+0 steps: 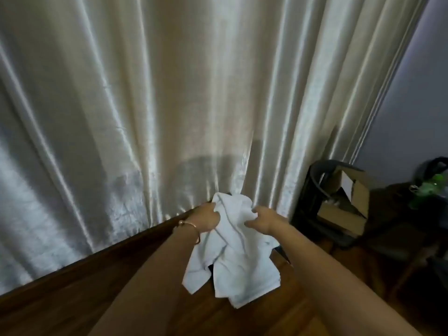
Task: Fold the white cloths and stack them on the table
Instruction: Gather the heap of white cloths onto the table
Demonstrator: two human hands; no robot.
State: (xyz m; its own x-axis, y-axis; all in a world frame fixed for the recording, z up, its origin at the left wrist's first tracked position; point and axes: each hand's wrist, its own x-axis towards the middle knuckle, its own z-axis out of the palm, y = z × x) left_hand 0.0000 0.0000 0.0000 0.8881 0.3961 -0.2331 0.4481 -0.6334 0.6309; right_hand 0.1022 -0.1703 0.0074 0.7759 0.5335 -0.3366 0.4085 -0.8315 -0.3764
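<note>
- Head view, progress: one white cloth (232, 251) hangs crumpled and unfolded above the wooden table (72, 287); the left hand (206, 218) grips its upper edge, and the right hand (264, 220) pinches the top beside it. No folded stack is visible, so folding appears barely begun.
- Head view, setting: a pale satin curtain (145, 105) hangs behind the table; an open cardboard box (349, 202) stands to the right.

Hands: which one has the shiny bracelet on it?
The left hand, gripping the left side of the white cloth, has a thin gold bracelet at its wrist. The right hand, holding the cloth's other side, has a bare wrist.
</note>
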